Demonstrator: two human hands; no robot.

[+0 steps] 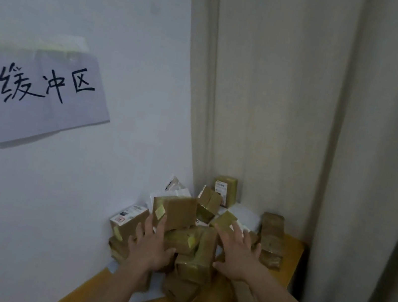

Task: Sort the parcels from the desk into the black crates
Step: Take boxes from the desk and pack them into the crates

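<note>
A heap of brown cardboard parcels [198, 246] and a few white mailer bags [245, 216] lies in the corner of a yellow wooden desk [290, 257]. My left hand [149, 244] rests with spread fingers against the left side of the heap, below a flat brown box [175, 212] with a yellow sticker. On the right side of the heap my right hand [238, 255] lies with straight, spread fingers, fingertips near a small box [224, 219]. Neither hand grips a parcel. No black crates are in view.
A white wall on the left carries a paper sign [40, 96] with handwritten characters. Beige curtains [307, 103] hang behind and to the right of the desk. A tall stack of brown parcels [271, 239] stands at the desk's right edge.
</note>
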